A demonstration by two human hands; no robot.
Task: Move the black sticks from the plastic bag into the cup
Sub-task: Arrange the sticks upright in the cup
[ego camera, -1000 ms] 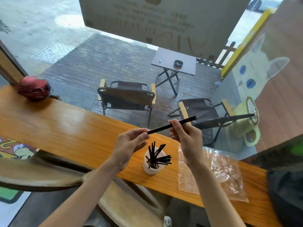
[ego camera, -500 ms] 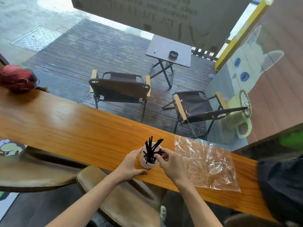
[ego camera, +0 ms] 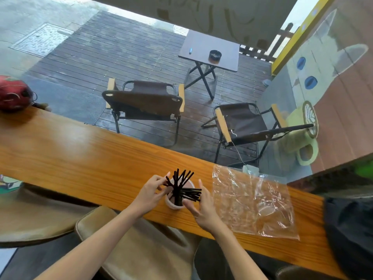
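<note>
A small white cup [ego camera: 173, 205] stands near the front edge of the wooden counter [ego camera: 80, 158]. Several black sticks [ego camera: 182, 187] fan out of it, some upright and some leaning right. My left hand [ego camera: 150, 196] is at the cup's left side, its fingertips pinching the sticks there. On the cup's right, my right hand [ego camera: 202, 209] has its fingers spread, the thumb near the rim and the leaning sticks against its fingers. The clear plastic bag [ego camera: 252, 201] lies flat on the counter right of the cup. I see no sticks inside it.
A red bag [ego camera: 12, 96] sits at the counter's far left and a black bag [ego camera: 351, 229] at its right end. Tan stool seats [ego camera: 141, 249] are below the counter's front edge. Beyond the counter is a window onto a deck with folding chairs.
A second ago both hands held black sticks above the cup. They came down, the sticks went into the cup, and my right hand has spread its fingers beside it.
</note>
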